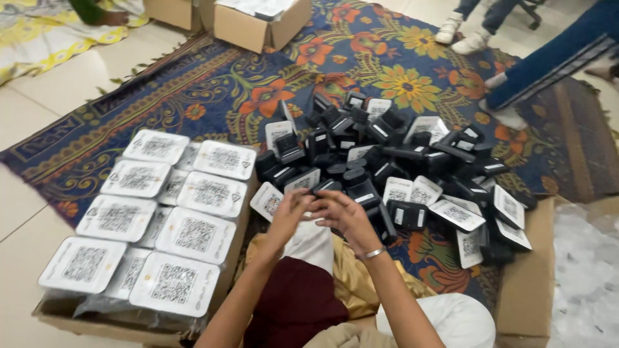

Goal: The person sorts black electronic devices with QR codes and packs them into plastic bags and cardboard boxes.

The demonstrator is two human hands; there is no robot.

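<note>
Black plastic, hard and probably light: a small device [320,187] sits at the near edge of the pile [400,174], above the lap. Left hand [288,212] and right hand [345,216] pinch its sides with closed fingers; its white face looks smooth, perhaps slippery.

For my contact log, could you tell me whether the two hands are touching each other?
Touching: the head view shows the left hand and right hand meeting at the fingers.
</note>
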